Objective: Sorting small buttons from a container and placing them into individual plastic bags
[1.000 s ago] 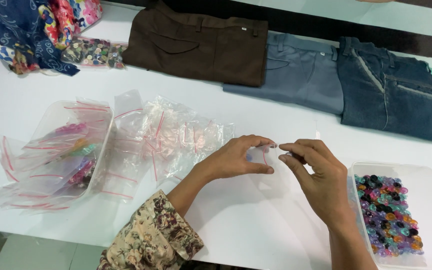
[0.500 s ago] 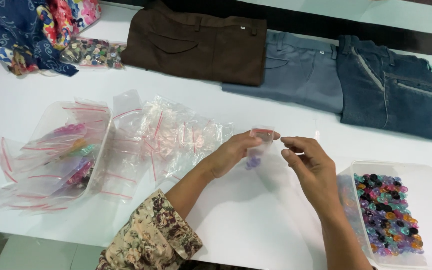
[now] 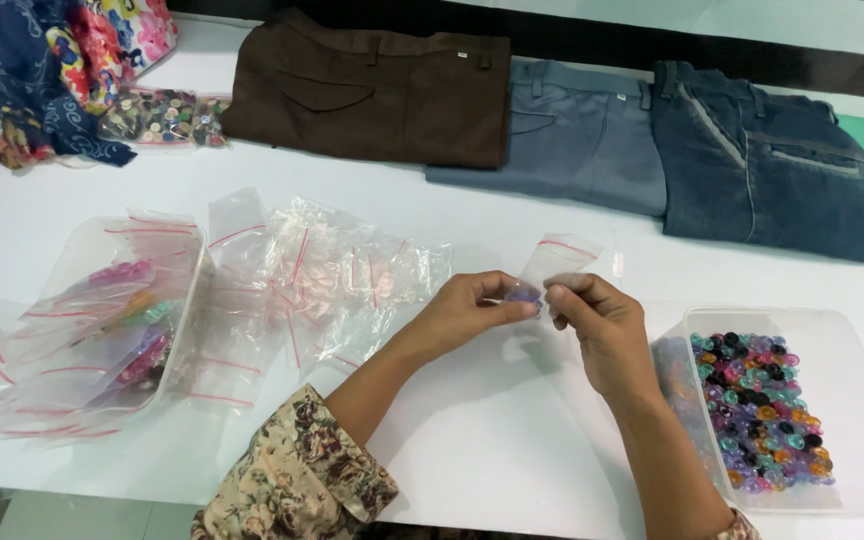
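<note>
**Ana:** Hands meet at table centre: the left hand (image 3: 472, 310) and right hand (image 3: 597, 320) both pinch a small clear zip bag (image 3: 560, 262), fingers narrow on its lower edge, red-striped mouth pointing toward one o'clock.

**Ben:** Risk?

**Ana:** Something purple sits between the fingertips, probably a button, though it's blurred. A loose pinch could let it skip across the white table (image 3: 472, 440). The tub of coloured buttons (image 3: 757, 410) lies at four o'clock, the heap of empty bags (image 3: 337, 275) at nine.

**Ben:** Changes?

**Ana:** Half a second ago the bag stood slightly nearer the left hand; now it tilts rightward, and the hands have closed together.
</note>
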